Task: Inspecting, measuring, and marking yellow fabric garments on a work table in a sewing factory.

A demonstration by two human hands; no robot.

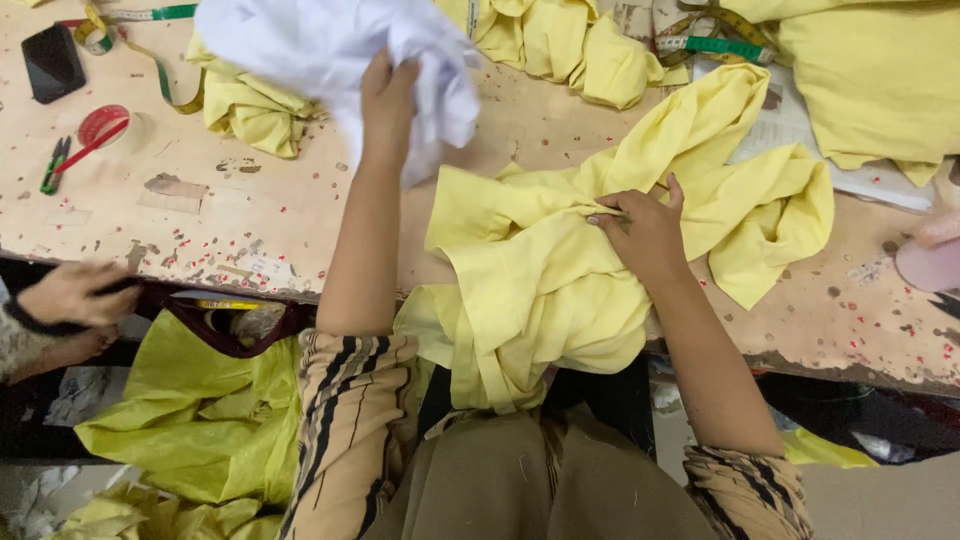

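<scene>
- The left hand is gripping white cloth, fingers closed around a bunch of it.
- The right hand is pinching the pale yellow garment (fingertips narrow), bunched beneath them on the worn table.
- Smoothing outward from the pinch would probably be keeping folds flat.

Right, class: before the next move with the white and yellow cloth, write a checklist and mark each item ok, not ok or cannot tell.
1. Left hand grips white cloth: ok.
2. Right hand pinches yellow cloth: ok.
3. Yellow cloth lies flat: not ok, bunched and hanging over table edge.
4. White cloth spread out: not ok, crumpled.
5. Snips away from both hands: ok.
6. Another person's hand away from the cloths: ok.
</scene>
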